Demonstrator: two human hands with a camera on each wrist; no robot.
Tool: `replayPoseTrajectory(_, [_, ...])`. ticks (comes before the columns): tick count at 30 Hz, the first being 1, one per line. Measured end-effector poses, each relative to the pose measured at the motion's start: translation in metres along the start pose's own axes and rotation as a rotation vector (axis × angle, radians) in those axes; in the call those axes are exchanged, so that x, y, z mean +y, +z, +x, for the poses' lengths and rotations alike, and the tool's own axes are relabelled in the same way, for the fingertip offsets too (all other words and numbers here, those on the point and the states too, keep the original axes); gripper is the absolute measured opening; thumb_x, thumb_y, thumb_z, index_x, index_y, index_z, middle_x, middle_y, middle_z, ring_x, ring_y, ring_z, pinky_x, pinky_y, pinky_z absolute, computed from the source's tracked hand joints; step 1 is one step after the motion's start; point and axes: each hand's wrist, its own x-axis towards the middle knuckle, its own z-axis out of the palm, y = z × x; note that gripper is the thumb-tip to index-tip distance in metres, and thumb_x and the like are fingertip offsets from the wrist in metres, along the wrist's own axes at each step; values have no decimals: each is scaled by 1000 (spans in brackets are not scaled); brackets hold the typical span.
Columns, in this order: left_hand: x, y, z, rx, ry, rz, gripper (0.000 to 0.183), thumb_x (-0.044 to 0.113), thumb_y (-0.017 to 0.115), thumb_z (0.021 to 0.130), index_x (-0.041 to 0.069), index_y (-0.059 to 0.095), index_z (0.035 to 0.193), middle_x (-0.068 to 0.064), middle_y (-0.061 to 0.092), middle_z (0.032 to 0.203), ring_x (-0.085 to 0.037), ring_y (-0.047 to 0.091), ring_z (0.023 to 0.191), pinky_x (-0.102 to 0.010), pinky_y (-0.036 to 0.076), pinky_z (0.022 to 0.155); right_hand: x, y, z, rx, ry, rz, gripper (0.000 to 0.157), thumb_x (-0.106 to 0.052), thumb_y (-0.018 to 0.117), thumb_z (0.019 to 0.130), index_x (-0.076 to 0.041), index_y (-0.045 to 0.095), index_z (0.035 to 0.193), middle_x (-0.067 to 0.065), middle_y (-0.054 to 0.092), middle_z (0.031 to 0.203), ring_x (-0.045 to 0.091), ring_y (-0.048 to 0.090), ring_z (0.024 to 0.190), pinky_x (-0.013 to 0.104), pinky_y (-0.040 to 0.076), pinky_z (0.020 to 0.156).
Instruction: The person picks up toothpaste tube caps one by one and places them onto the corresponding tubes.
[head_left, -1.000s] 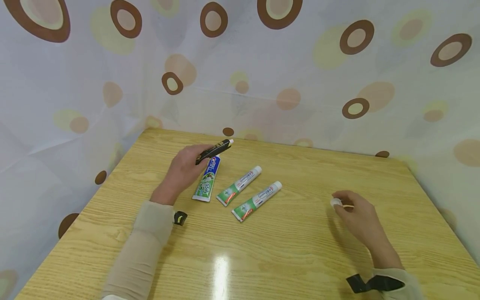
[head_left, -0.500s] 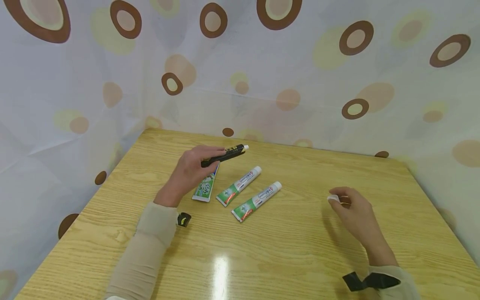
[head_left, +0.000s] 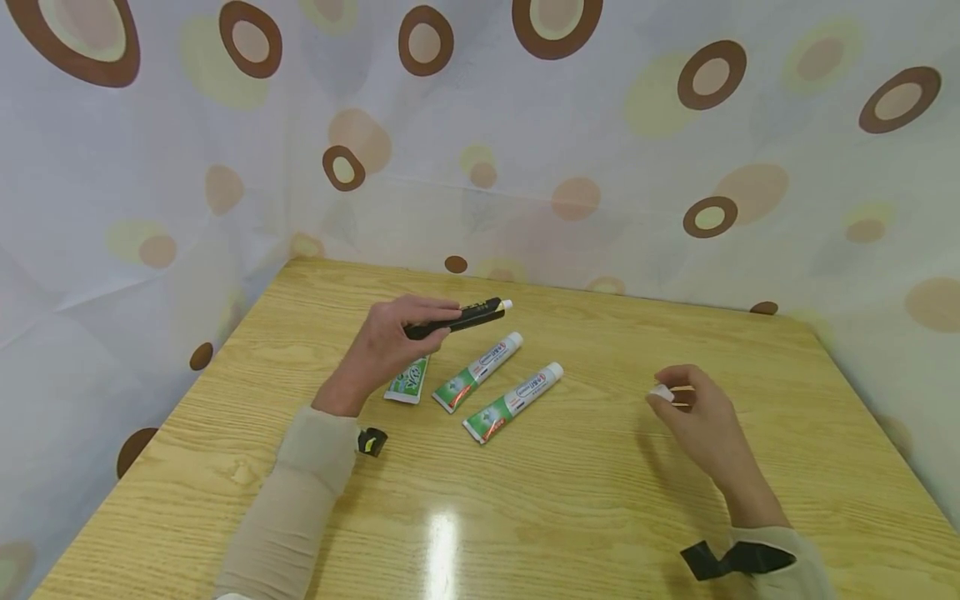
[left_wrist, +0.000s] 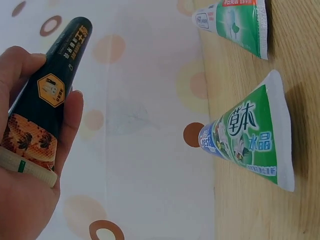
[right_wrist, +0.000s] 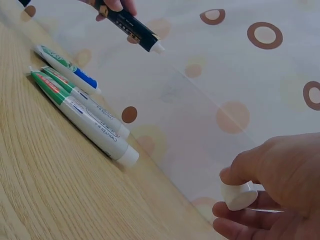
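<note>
My left hand (head_left: 386, 342) grips a black toothpaste tube (head_left: 480, 313) above the table, its white nozzle end pointing right. In the left wrist view the black tube (left_wrist: 50, 90) shows a honeycomb print, with thumb and fingers around it. Below that hand lies a green and blue toothpaste tube (head_left: 407, 382), partly hidden by it. Beside it lie two green and white toothpaste tubes, one nearer the back (head_left: 477, 372) and one nearer the front (head_left: 513, 402). On the right, my right hand (head_left: 705, 425) pinches a small white cap (right_wrist: 239, 195) between thumb and fingers, off the table.
The wooden table (head_left: 585, 500) stretches under both hands. A white curtain (head_left: 525, 167) with brown and yellow circles stands behind it and along its sides.
My left hand has moved right with the black tube, which now lies flatter and covers more of the green and blue tube. My right hand has shifted slightly left with the cap.
</note>
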Motion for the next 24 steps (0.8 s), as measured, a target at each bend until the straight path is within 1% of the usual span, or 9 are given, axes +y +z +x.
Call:
replayPoseTrajectory(4, [0, 1, 0, -17, -9, -75, 24, 7, 73, 90, 12, 77, 113, -4, 71, 123, -19, 67, 111, -25, 58, 81, -4, 1, 1, 0, 22, 19, 43, -37, 59, 99, -3, 50, 124, 17, 56, 123, 37, 61, 112, 26, 54, 75])
replayPoseTrajectory(7, [0, 3, 0, -34, -33, -137, 22, 9, 74, 89, 13, 78, 111, -4, 72, 122, -18, 66, 113, -23, 57, 83, -8, 2, 1, 10, 13, 10, 39, -36, 61, 99, -4, 52, 120, 16, 57, 123, 37, 61, 113, 33, 55, 79])
replayPoseTrajectory(9, [1, 3, -1, -45, -53, -175, 21, 11, 75, 88, 13, 78, 109, -4, 72, 122, -17, 66, 114, -22, 57, 84, -11, 2, 2, 21, -2, -1, 34, -32, 63, 98, -5, 55, 119, 15, 58, 123, 36, 60, 114, 29, 53, 83])
replayPoseTrajectory(12, [1, 6, -1, -60, -75, -229, 20, 12, 76, 87, 13, 79, 107, -4, 72, 121, -16, 65, 114, -21, 56, 84, -14, 4, 2, 41, -26, 9, 27, -26, 64, 98, -6, 60, 116, 14, 60, 125, 28, 59, 116, 14, 49, 85])
replayPoseTrajectory(15, [2, 8, -2, -73, -73, -263, 19, 13, 78, 85, 13, 80, 104, -4, 73, 118, -16, 66, 111, -22, 57, 81, -18, 8, 4, 55, -40, 51, 25, -24, 64, 98, -7, 62, 116, 12, 60, 127, 8, 58, 113, 2, 43, 83])
replayPoseTrajectory(17, [3, 10, -3, -81, -62, -272, 18, 13, 79, 84, 13, 80, 102, -4, 74, 116, -16, 66, 109, -25, 58, 79, -20, 11, 5, 61, -50, 84, 25, -24, 63, 99, -6, 64, 116, 11, 61, 126, -3, 56, 107, 2, 44, 82])
replayPoseTrajectory(19, [3, 12, -4, -84, -46, -260, 17, 14, 79, 84, 13, 80, 101, -3, 75, 114, -15, 67, 108, -31, 55, 93, -22, 14, 7, 58, -59, 122, 25, -23, 62, 99, -5, 64, 117, 11, 61, 125, -11, 53, 103, 4, 46, 82])
replayPoseTrajectory(21, [3, 14, -5, -84, -33, -253, 18, 13, 80, 84, 13, 80, 101, -3, 75, 113, -15, 69, 107, -36, 47, 106, -24, 16, 8, 49, -69, 149, 24, -22, 61, 100, -5, 64, 117, 11, 62, 123, -12, 54, 102, 5, 47, 83])
replayPoseTrajectory(24, [2, 17, -6, -83, -18, -258, 20, 13, 80, 83, 13, 80, 103, -3, 76, 111, -15, 71, 104, -38, 46, 108, -27, 18, 9, 29, -81, 167, 25, -22, 61, 100, -7, 63, 120, 11, 62, 124, -10, 54, 104, 6, 47, 84])
